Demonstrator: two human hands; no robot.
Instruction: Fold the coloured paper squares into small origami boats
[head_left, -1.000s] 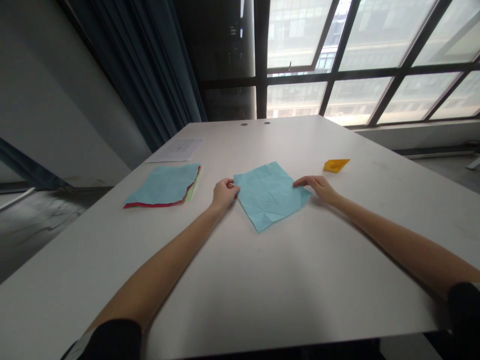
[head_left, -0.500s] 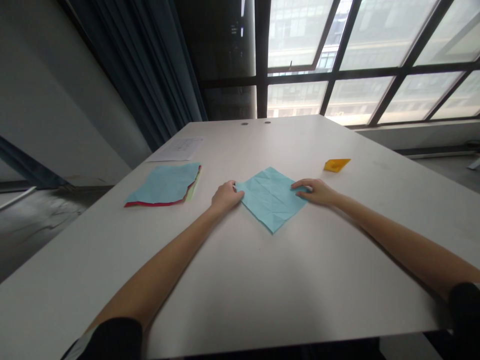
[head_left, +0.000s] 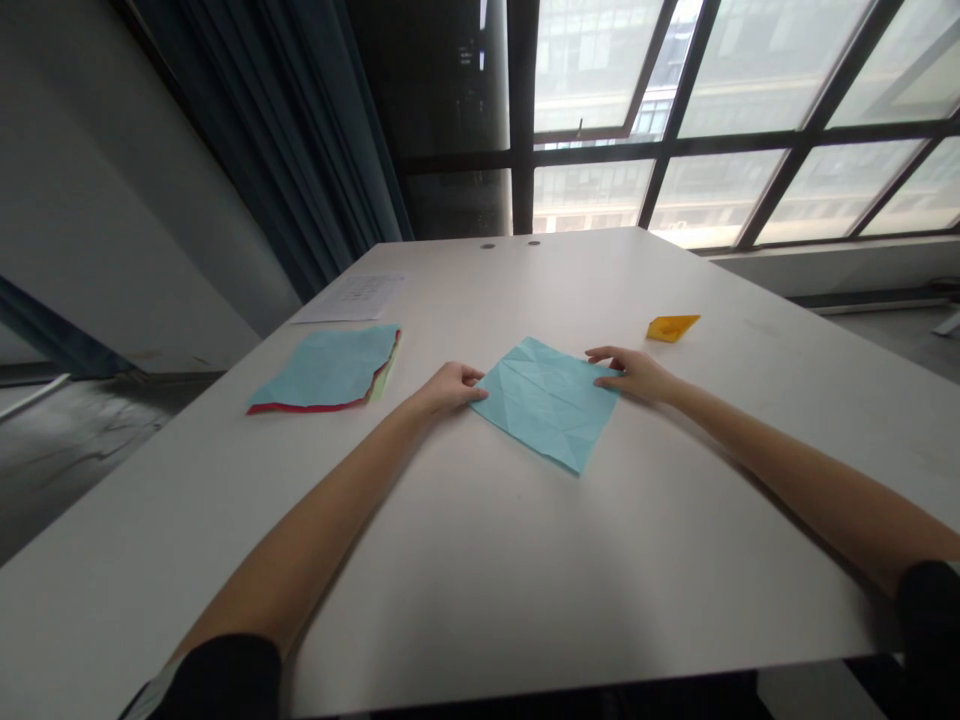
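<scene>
A light-blue square sheet of paper marked with crossing creases lies on the table, one corner pointing towards me. My left hand pinches its left corner, thumb on top and fingers at the edge. At the right corner is my right hand. Its thumb touches the paper, while the fingers stretch past the upper right edge, apart from the thumb. The underside of the sheet is hidden.
To the left lies a stack of coloured paper, blue on top with red and green edges below. Behind it is a printed white sheet. A folded yellow paper piece sits at the right on the white table.
The blue sheet has turned a little on the table; its near corner has swung right and its far corner left. My right hand's fingers have lifted off the sheet and spread.
</scene>
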